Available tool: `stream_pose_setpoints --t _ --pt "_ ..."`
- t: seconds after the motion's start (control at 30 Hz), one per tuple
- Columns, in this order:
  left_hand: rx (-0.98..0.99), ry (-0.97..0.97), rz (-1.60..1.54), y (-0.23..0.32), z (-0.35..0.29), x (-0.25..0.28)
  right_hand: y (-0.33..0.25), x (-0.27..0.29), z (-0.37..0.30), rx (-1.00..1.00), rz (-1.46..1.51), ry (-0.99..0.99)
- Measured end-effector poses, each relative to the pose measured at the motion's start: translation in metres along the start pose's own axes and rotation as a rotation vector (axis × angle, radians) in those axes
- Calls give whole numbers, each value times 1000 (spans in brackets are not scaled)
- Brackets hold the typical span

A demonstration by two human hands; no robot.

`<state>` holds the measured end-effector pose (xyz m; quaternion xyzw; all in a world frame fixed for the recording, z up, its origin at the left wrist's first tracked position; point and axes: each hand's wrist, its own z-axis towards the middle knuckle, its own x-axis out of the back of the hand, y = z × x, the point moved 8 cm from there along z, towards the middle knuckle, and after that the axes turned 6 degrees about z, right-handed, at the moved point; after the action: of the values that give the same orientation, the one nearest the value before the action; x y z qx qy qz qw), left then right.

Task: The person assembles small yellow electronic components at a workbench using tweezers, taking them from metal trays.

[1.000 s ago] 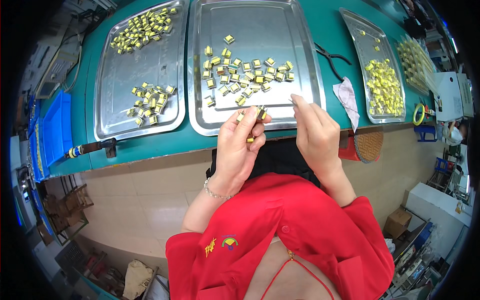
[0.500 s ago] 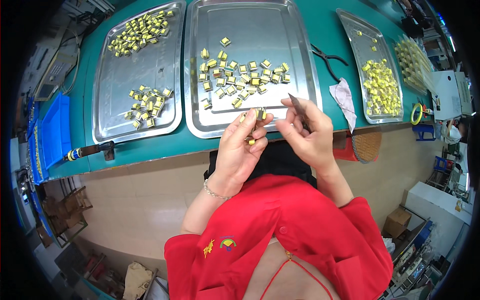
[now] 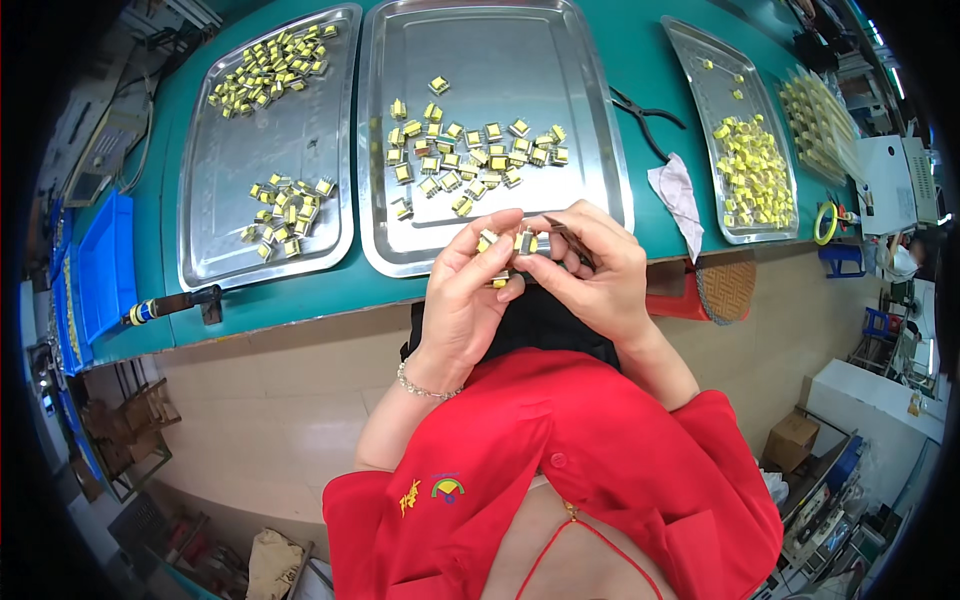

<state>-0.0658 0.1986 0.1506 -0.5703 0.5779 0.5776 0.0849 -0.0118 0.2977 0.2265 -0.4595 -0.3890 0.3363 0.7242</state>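
Observation:
My left hand (image 3: 465,295) is closed around several small transformers with yellow tape, dark cores and metal pins; one of them, a transformer (image 3: 501,281), pokes out under its fingers. My right hand (image 3: 605,270) meets it just in front of the table edge, its thumb and fingertips on another transformer (image 3: 526,243) between the two hands. A dark, slim, pointed tool (image 3: 569,238) lies along the right fingers; its exact kind cannot be made out. Beyond my hands, a metal tray (image 3: 500,40) bears a loose spread of similar transformers (image 3: 478,158).
To the left, another metal tray (image 3: 240,150) carries two heaps of transformers. At the right, pliers (image 3: 645,118) and a pale cloth (image 3: 677,205) lie beside a tray (image 3: 699,85) of yellow parts (image 3: 752,170). A blue bin (image 3: 108,265) and a black-handled tool (image 3: 170,305) sit at the left edge.
My right hand has moved left to the left hand, and its fingertips now touch a transformer there. The dark tool has moved with it.

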Motion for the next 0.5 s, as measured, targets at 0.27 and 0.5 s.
stream_pose_setpoints --t 0.27,0.5 --pt "25 -87 21 -7 3 -3 8 4 -4 -82 68 -37" --pt "-60 -34 91 -3 3 3 -12 9 -7 130 -494 -51"
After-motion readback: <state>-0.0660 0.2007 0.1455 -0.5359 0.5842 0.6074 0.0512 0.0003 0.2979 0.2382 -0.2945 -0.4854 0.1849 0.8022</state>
